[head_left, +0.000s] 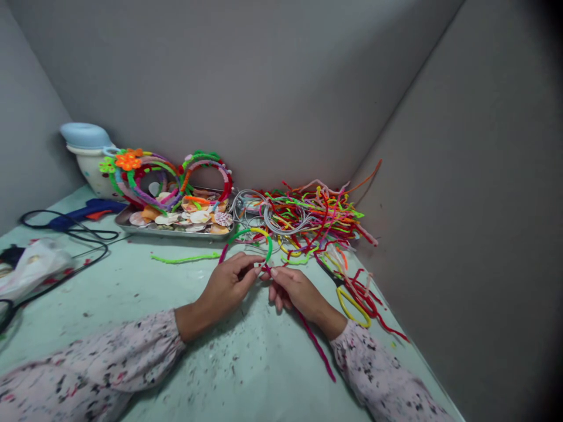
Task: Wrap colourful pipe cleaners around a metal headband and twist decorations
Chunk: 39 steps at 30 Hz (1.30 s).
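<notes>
Between my two hands is a ring wrapped in green, yellow and magenta fuzzy wire. My left hand is closed, pinching the ring near its lower right part. Thumb and fingers of my right hand pinch a magenta pipe cleaner right at the ring. Its long tail hangs out below my right hand over the table. The fingertips of both hands nearly meet, and they partly hide where the pipe cleaner goes round the ring.
Behind stands a metal tray of seashells with decorated hoops on top. Right of it lie grey wire rings and a heap of pipe cleaners. Scissors lie at right; a blue glue gun, black cord and lidded container at left.
</notes>
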Each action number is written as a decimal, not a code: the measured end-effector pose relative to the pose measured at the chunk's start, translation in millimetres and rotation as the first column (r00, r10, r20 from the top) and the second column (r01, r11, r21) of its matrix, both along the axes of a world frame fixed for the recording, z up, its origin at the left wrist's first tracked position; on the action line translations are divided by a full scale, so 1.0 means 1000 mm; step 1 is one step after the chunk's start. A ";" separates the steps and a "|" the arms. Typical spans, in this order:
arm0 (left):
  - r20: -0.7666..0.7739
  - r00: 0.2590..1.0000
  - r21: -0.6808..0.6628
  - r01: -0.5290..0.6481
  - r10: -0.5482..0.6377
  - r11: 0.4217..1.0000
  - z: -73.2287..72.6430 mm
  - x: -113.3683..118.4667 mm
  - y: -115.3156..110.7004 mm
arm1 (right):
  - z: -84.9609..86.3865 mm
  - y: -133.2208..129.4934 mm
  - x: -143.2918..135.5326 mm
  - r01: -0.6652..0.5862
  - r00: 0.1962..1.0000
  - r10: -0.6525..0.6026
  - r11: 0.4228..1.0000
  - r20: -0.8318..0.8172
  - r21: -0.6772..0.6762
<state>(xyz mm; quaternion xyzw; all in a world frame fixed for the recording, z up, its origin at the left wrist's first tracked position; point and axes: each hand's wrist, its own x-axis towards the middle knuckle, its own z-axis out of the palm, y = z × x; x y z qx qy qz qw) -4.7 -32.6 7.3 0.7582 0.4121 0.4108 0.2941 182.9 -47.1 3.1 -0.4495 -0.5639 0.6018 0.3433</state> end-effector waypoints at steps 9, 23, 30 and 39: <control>0.014 0.999 0.091 0.030 -0.031 0.995 0.004 0.001 -0.003 | -0.002 -0.001 -0.001 0.101 0.992 -0.099 0.995 -0.078 0.022; -0.007 0.989 0.229 0.148 -0.150 0.962 -0.001 0.000 -0.007 | -0.011 -0.001 0.008 0.128 0.973 -0.102 0.985 -0.207 0.116; 0.005 0.989 0.233 0.143 -0.148 0.962 -0.001 0.001 -0.006 | -0.002 -0.002 0.006 0.092 0.983 -0.074 0.991 -0.170 0.100; 0.001 0.990 0.213 0.138 -0.141 0.967 0.000 0.002 -0.007 | -0.002 -0.002 0.005 0.097 0.985 -0.082 0.991 -0.152 0.091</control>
